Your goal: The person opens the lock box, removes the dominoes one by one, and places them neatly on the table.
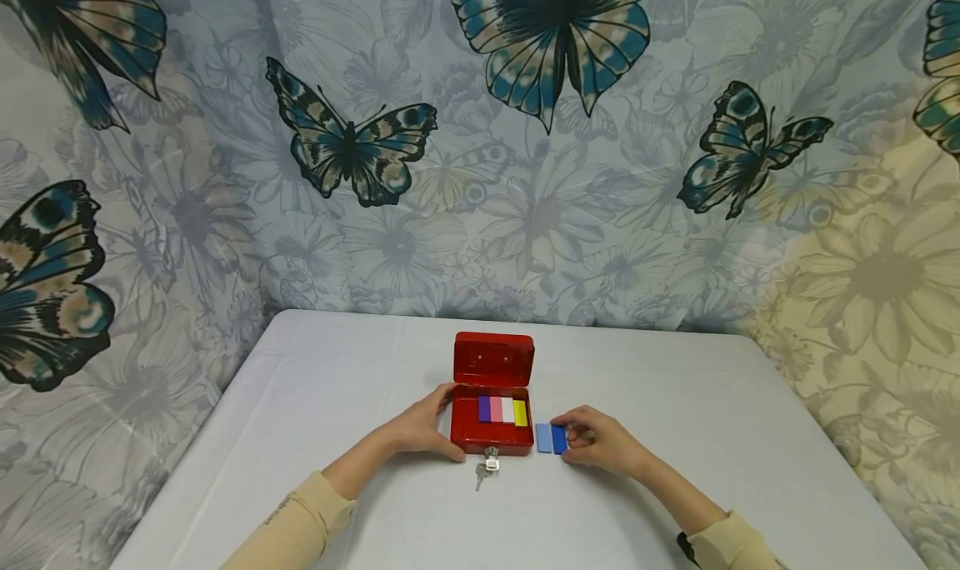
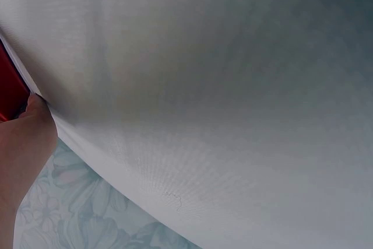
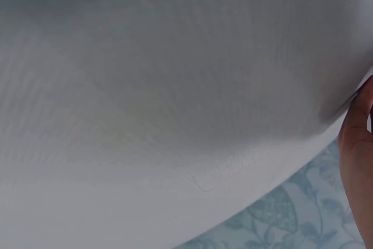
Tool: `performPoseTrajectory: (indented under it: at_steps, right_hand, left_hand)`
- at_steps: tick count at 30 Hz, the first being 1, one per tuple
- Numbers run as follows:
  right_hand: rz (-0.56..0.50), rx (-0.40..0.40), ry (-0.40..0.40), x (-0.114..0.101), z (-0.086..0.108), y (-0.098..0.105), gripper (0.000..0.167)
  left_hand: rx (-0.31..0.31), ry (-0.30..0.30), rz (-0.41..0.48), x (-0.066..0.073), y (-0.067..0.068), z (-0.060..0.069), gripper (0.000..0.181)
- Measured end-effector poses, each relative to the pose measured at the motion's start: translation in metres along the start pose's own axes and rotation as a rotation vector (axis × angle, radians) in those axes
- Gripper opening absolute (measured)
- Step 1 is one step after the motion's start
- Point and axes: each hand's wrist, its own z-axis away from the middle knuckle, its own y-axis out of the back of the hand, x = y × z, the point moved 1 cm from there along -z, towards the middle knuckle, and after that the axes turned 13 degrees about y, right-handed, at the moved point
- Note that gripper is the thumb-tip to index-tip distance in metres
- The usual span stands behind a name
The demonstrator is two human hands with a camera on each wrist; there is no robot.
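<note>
A small red cash box (image 1: 465,438) stands on the table with its lid (image 1: 493,360) raised. Inside, purple (image 1: 484,409), pink (image 1: 497,409), white (image 1: 508,409) and yellow (image 1: 520,412) flat blocks lie side by side. My left hand (image 1: 420,424) grips the box's left side, thumb at the front corner, fingers towards the back. Right of the box, a light blue block (image 1: 543,438) lies beside a dark blue block (image 1: 558,439). My right hand (image 1: 600,443) pinches the dark blue block between thumb and fingertips. Both wrist views catch only part of each hand.
A silver lock (image 1: 492,460) with keys (image 1: 480,475) is at the box's front edge, the keys lying on the white-covered table (image 1: 645,370). Behind the table hangs a butterfly-patterned cloth (image 1: 540,212).
</note>
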Motion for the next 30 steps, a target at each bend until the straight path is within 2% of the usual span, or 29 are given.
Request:
performPoseTrajectory:
  at_steps: [6, 21, 26, 30]
  right_hand:
    - [-0.021, 0.003, -0.011, 0.0002, 0.0003, 0.0004, 0.043]
    - [-0.051, 0.033, -0.055, -0.0028, 0.0039, 0.0010, 0.053]
    - [-0.057, 0.064, -0.072, -0.0043, 0.0046, 0.0021, 0.047]
    - [-0.079, 0.098, -0.120, -0.0064, 0.0052, 0.0018, 0.041]
  left_hand:
    - [0.002, 0.021, -0.002, -0.0006, -0.0009, -0.0006, 0.107]
    - [0.000, 0.022, 0.005, -0.0010, -0.0008, -0.0012, 0.107]
    - [0.000, 0.020, 0.004, -0.0013, -0.0004, -0.0019, 0.107]
    - [-0.003, 0.010, 0.009, -0.0018, -0.0003, -0.0017, 0.106]
